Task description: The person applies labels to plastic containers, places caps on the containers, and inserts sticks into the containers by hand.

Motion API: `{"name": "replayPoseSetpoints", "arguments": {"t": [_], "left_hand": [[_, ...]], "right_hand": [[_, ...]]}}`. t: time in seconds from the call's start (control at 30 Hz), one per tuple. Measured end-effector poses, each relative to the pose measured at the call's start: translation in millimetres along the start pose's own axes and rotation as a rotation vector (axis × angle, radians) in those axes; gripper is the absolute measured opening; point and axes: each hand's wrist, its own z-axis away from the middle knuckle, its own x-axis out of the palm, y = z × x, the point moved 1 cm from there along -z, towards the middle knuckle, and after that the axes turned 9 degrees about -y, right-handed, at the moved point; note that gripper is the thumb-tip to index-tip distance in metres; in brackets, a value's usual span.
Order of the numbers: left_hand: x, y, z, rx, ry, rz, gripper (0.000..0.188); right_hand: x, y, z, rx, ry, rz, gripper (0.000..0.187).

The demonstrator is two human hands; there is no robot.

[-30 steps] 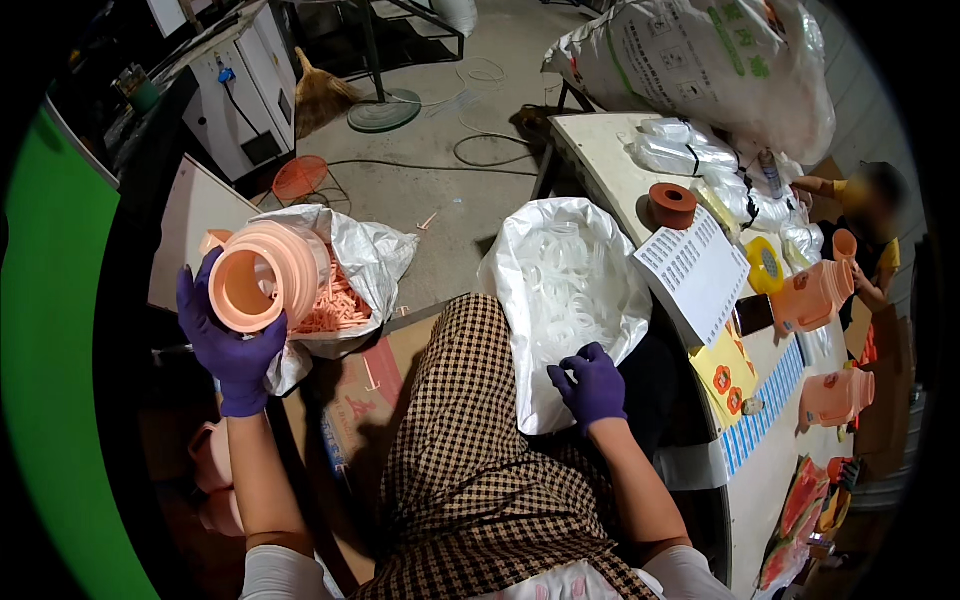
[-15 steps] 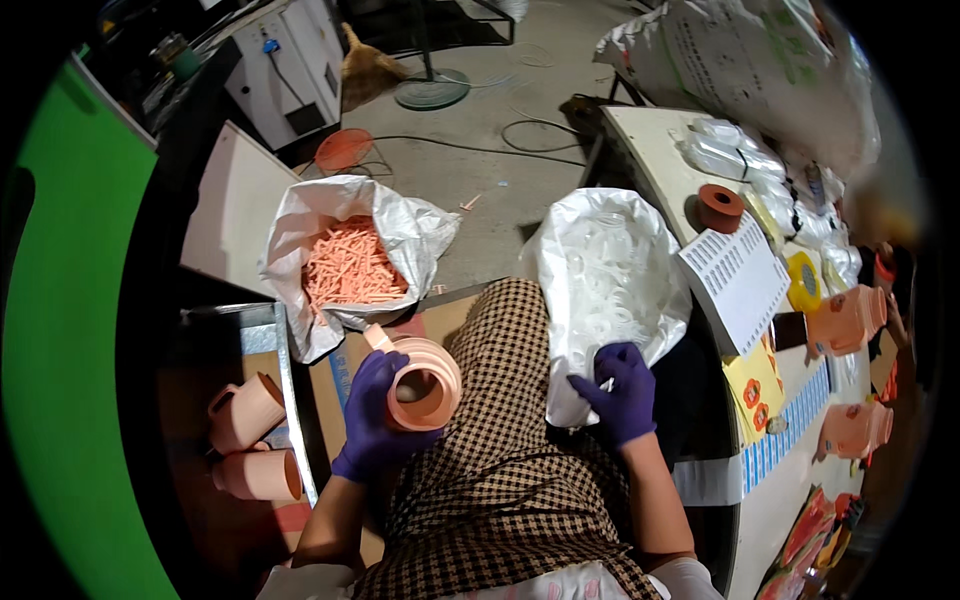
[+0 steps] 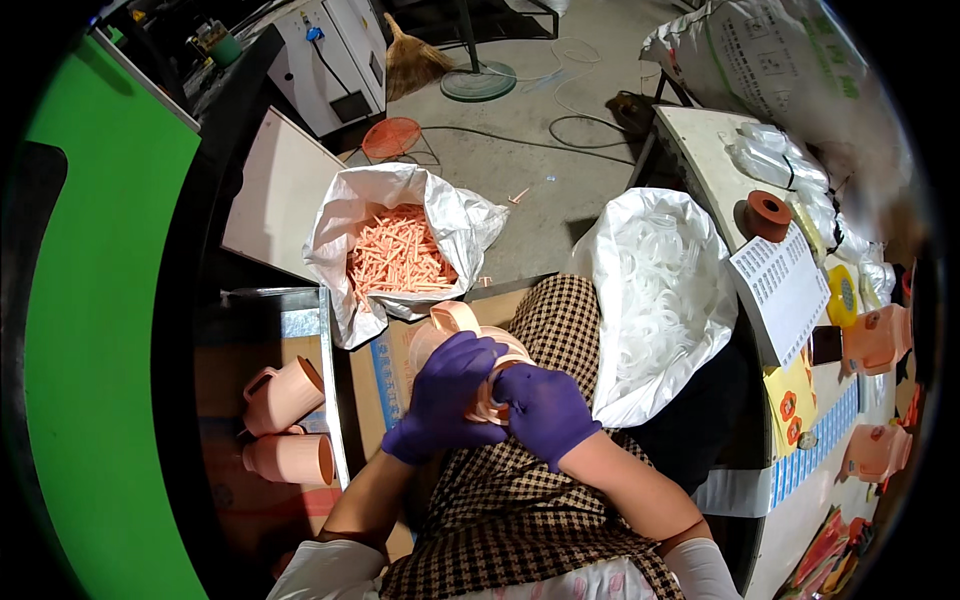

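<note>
Left grip (image 3: 447, 395) holds the pink jug (image 3: 490, 335) above the lap (image 3: 555, 310), probably light and stiff, best taken around its body, while whether the right grip (image 3: 545, 408), at its mouth, is closed I cannot tell.

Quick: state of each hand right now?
Left hand: closed around the peach jug.
Right hand: fingers curled at the jug's mouth; can't tell whether it holds anything.
</note>
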Motion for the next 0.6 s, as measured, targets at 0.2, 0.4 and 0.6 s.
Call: {"name": "replayPoseSetpoints", "arguments": {"t": [0.2,0.4,0.6], "left_hand": [[-1.7,0.5,-5.3,0.046,0.042,-0.040,0.085],[20.4,4.7,-12.0,-0.030,-0.099,-0.162,0.075],[23.8,26.4,-18.6,0.035,-0.093,-0.466,0.073]], "right_hand": [[16.7,-4.2,-1.2,-0.003,0.075,0.083,0.019],[46.2,48.9,11.7,-0.182,-0.014,-0.352,0.016],[16.8,21.3,27.5,-0.190,-0.032,0.120,0.018]]}}
